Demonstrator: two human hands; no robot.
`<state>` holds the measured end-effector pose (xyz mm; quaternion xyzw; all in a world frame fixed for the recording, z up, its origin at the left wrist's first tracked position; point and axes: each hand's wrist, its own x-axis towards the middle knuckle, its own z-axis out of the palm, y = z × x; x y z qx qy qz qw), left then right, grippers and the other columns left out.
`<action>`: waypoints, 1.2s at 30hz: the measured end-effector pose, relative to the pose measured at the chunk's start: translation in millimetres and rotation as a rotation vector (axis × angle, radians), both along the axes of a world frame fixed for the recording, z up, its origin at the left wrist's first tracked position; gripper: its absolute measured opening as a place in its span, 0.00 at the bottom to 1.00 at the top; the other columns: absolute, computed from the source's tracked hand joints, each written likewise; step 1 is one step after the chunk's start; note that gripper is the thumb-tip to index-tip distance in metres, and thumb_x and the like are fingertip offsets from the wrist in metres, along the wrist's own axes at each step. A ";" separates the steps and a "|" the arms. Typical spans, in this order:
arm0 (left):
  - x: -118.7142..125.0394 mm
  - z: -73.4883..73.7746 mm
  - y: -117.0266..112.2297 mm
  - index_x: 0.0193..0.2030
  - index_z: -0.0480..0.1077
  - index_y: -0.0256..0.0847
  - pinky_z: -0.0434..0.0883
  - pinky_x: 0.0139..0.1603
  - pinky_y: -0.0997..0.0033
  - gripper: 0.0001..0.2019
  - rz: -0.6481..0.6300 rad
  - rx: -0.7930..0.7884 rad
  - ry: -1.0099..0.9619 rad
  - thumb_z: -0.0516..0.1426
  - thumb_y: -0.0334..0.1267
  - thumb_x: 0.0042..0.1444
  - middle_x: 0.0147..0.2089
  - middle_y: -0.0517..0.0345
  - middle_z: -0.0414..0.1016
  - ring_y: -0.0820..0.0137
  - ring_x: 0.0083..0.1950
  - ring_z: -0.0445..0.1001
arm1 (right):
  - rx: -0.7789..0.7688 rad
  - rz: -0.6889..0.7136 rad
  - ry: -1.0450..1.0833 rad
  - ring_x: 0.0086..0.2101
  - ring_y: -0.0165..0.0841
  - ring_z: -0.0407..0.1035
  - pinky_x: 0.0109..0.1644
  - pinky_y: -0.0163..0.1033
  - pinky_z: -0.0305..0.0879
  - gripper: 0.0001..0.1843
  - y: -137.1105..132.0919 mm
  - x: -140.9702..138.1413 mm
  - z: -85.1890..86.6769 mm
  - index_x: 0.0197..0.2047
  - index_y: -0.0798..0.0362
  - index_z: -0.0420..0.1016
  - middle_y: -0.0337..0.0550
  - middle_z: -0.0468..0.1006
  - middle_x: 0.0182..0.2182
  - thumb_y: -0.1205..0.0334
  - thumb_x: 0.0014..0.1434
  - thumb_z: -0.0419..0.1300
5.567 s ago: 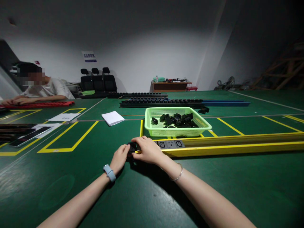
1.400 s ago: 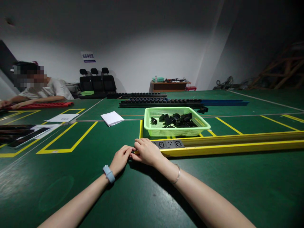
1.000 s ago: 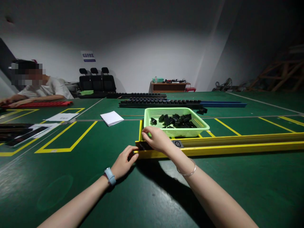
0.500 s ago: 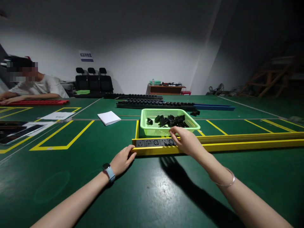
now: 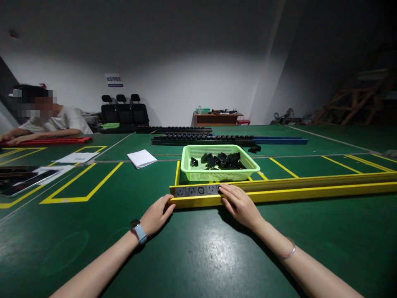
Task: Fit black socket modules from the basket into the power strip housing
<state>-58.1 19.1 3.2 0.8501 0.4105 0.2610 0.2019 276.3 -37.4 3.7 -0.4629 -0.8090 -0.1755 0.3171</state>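
Observation:
A long yellow channel (image 5: 279, 198) lies across the green table, with a row of black socket modules (image 5: 192, 191) set in its left end. My left hand (image 5: 156, 214) is closed on that end, thumb against the front wall and fingers over the edge. My right hand (image 5: 241, 205) reaches over the front wall farther right, its fingertips on the rightmost visible socket and its thumb on the wall's outer face. Its fingers partly cover that socket. Just behind the channel, a light green basket (image 5: 220, 175) contains several loose black parts (image 5: 221, 159).
A white pad (image 5: 142, 158) lies left of the basket. Black strips (image 5: 201, 140) and a blue channel (image 5: 281, 140) lie farther back. At far left, a co-worker (image 5: 66, 122) leans over a red strip (image 5: 68, 140); a tablet (image 5: 31, 182) lies nearer. Yellow tape marks the table.
My right hand has come down and slightly nearer, from above the sockets onto the channel. My left hand keeps its hold on the end. The view has tilted slightly.

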 end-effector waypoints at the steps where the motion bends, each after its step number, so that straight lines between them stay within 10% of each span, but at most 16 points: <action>1: 0.0 0.7 0.4 0.50 0.63 0.43 0.68 0.48 0.65 0.13 -0.003 -0.009 -0.009 0.46 0.45 0.64 0.47 0.53 0.73 0.64 0.46 0.73 | -0.010 0.007 -0.010 0.57 0.38 0.63 0.60 0.50 0.63 0.24 -0.4 -1.3 -0.1 0.62 0.51 0.61 0.48 0.69 0.57 0.65 0.63 0.53; 36: -2.3 5.0 6.7 0.39 0.67 0.42 0.67 0.42 0.68 0.12 0.044 -0.040 -0.129 0.46 0.44 0.63 0.38 0.56 0.73 0.66 0.39 0.71 | -0.011 -0.044 0.052 0.52 0.38 0.69 0.53 0.48 0.66 0.18 3.0 -0.4 -1.5 0.55 0.47 0.70 0.44 0.76 0.51 0.65 0.64 0.51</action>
